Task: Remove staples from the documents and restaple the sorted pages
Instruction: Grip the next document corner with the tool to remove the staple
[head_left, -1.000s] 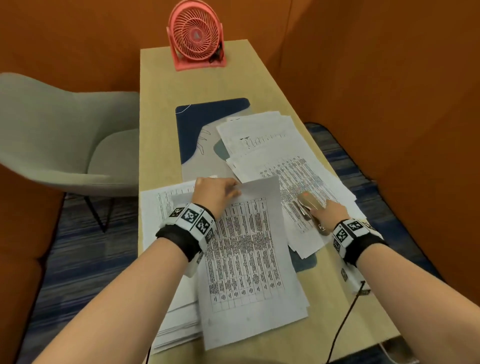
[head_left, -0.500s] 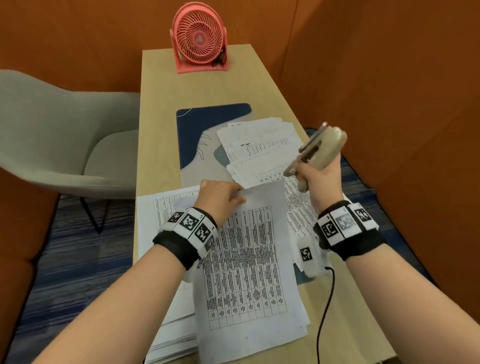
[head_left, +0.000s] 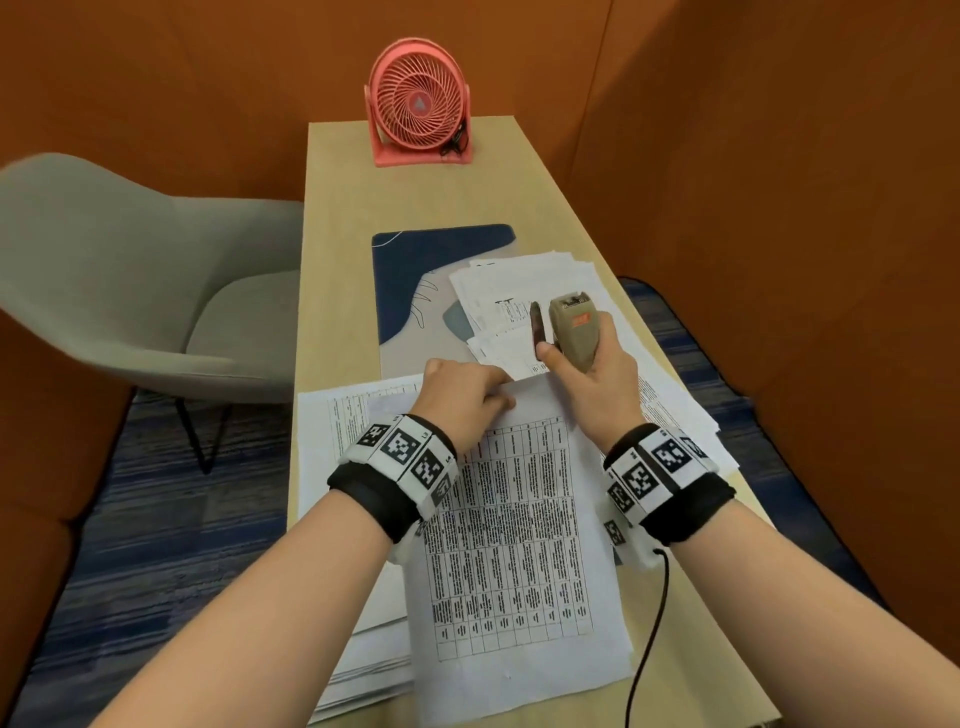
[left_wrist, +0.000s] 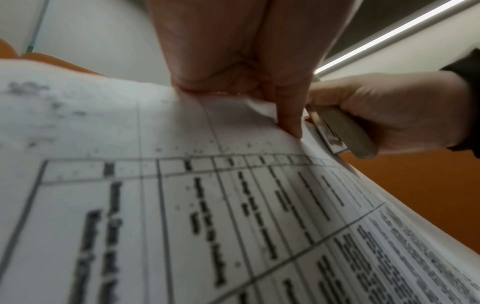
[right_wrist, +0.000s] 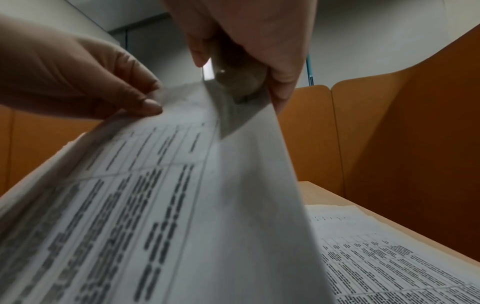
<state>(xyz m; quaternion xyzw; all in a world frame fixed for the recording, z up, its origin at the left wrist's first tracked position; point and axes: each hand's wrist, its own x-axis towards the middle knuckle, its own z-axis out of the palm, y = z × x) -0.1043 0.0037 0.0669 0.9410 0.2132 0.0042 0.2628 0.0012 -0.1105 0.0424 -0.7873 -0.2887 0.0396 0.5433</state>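
While the head view shows the left hand pinching the top corner of the printed set on the desk, the right hand grips the stapler upright beside it. In the left wrist view, fingers lift that corner toward the stapler's mouth. The right wrist view puts the tool at the page edge, so I judge restapling just beginning, with loose piles left.

The left hand pinches the top edge of white printed table sheets; beside it, the right hand grips a beige stapler.
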